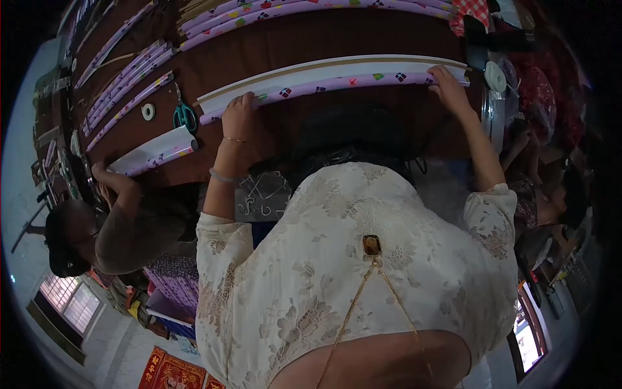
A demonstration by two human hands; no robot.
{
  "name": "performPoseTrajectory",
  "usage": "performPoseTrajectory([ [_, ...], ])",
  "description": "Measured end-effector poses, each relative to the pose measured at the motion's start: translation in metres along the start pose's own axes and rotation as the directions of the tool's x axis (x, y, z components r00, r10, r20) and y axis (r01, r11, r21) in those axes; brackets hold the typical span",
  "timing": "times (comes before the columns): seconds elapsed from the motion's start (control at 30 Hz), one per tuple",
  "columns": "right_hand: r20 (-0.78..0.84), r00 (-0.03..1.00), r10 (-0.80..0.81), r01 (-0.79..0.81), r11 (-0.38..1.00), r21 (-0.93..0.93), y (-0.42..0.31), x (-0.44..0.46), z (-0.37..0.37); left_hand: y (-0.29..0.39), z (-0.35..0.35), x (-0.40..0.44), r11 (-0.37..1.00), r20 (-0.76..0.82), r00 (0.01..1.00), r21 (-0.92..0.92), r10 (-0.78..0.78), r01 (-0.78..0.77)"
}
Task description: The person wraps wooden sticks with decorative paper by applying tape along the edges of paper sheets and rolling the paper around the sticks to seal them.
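A long roll of purple patterned wrapping paper (317, 87) lies across the brown table in front of me, with part of its white inner side (298, 72) unrolled. Along the sheet's far edge runs a thin tan strip (337, 61). My left hand (239, 111) is closed over the roll near its left end, fingers curled on top. Near the right end, my right hand (448, 87) grips the same roll with bent fingers. Teal-handled scissors (184, 117) lie just left of the roll, and a roll of tape (148, 111) sits beyond them.
Several finished-looking purple rolls (123, 84) lie at the left, more (278, 14) along the far side. A co-worker (129, 220) at left handles another purple sheet (155, 152). At right are a white tape roll (495, 76), red plastic-wrapped goods (534, 91) and another person (544, 194).
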State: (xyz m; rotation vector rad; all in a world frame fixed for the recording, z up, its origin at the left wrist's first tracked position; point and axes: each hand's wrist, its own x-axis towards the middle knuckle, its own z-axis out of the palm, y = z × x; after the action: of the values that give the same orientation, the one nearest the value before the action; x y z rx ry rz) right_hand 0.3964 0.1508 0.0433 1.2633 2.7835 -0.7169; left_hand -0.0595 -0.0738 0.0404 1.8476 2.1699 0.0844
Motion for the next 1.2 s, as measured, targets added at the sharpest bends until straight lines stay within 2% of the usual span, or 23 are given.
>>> performPoseTrajectory([
  [0.1,-0.023,0.998,0.060,-0.060,0.998,0.009,-0.004,-0.004,0.003,0.001,0.005,-0.003,0.995,-0.037,0.999,0.089,0.037,-0.033],
  [0.17,-0.032,0.997,0.067,-0.066,0.997,0.029,0.001,-0.007,0.009,-0.003,0.012,-0.005,0.986,-0.140,0.980,0.118,0.138,-0.122],
  [0.43,-0.034,0.998,0.054,-0.050,0.991,0.127,0.004,-0.015,0.016,-0.001,0.020,-0.009,0.976,-0.151,0.982,0.200,0.115,-0.084],
  [0.53,-0.042,0.998,0.052,-0.048,0.995,0.086,0.003,-0.017,0.019,0.003,0.017,-0.010,0.977,-0.180,0.977,0.198,0.113,-0.077],
  [0.6,-0.124,0.992,0.035,-0.041,0.998,-0.046,-0.001,-0.020,0.019,0.006,0.015,-0.010,0.982,-0.183,0.977,0.174,0.107,-0.075],
  [0.7,-0.213,0.976,0.053,-0.075,0.992,-0.097,-0.006,-0.021,0.020,0.005,0.016,-0.010,0.987,-0.171,0.982,0.152,0.084,-0.058],
  [0.9,-0.204,0.971,0.123,-0.146,0.984,-0.100,-0.011,-0.024,0.021,0.007,0.008,-0.009,0.979,-0.247,0.957,0.171,0.151,-0.110],
  [0.97,-0.205,0.973,0.106,-0.131,0.985,-0.116,-0.006,-0.024,0.023,0.008,0.007,-0.008,0.981,-0.142,0.986,0.185,0.089,-0.061],
  [1.13,-0.167,0.976,0.140,-0.163,0.978,-0.131,0.000,-0.025,0.027,-0.002,0.014,-0.005,0.975,-0.145,0.983,0.204,0.115,-0.084],
  [1.2,-0.215,0.974,0.072,-0.131,0.954,-0.271,0.001,-0.025,0.030,-0.003,0.014,-0.003,0.987,-0.155,0.986,0.158,0.054,-0.029],
])
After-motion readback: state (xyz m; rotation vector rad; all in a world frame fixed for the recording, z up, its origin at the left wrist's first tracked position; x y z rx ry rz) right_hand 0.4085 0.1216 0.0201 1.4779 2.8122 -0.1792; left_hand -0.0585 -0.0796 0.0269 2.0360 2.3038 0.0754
